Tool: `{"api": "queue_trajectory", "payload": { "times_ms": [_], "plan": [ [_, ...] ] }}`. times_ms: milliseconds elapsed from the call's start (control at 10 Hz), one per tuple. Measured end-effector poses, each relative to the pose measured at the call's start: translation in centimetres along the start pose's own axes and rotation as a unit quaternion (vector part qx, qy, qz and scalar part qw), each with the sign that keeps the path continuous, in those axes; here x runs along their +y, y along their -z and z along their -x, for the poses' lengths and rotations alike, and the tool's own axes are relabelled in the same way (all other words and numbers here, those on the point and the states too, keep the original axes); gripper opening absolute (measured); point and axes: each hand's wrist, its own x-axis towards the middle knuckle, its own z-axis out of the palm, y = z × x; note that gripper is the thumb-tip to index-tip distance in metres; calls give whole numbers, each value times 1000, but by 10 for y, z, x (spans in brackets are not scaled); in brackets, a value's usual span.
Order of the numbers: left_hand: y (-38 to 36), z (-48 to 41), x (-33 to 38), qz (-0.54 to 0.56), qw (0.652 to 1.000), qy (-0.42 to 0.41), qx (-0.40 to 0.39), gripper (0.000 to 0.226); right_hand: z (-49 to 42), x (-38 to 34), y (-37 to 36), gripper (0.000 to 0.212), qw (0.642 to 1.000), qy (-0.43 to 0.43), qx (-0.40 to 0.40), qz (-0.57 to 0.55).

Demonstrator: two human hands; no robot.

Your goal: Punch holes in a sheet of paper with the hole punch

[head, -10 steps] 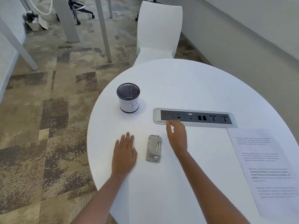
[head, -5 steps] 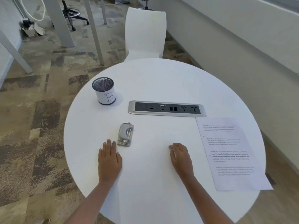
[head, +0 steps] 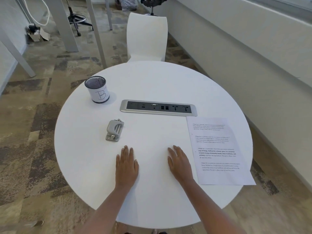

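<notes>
A small grey metal hole punch (head: 115, 130) lies on the round white table (head: 152, 81), left of centre. A printed sheet of paper (head: 217, 149) lies flat at the table's right side, its near corner past the edge. My left hand (head: 126, 166) rests palm down on the table, just below and right of the punch, not touching it. My right hand (head: 179, 163) also lies flat, fingers apart, immediately left of the paper. Both hands hold nothing.
A mesh pen cup (head: 97, 89) marked "B" stands at the back left. A silver socket panel (head: 158, 108) is set into the table's middle. A white chair (head: 146, 36) stands behind the table; a wall runs along the right.
My right hand drew back from the socket panel to the table near the paper. My left hand stayed flat near the punch. The view shifted right, showing the whole sheet.
</notes>
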Motion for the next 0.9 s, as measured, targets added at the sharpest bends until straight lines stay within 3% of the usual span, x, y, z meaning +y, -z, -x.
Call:
{"api": "queue_trajectory", "payload": {
  "times_ms": [100,500,700,900],
  "plan": [
    [-4,-5,12,12,1000,-21,4,43,-3,2,0,46,999,-11,-27,28],
    [-21,-40,16,-82,991,-78,-64,56,-24,-5,-16,56,993,-71,-53,81],
    [-24,-29,16,-92,988,-112,48,58,-14,-1,-25,58,993,-72,-42,88],
    [-29,-31,16,-92,985,-119,82,58,-10,0,-25,59,993,-68,-35,88]
  ]
}}
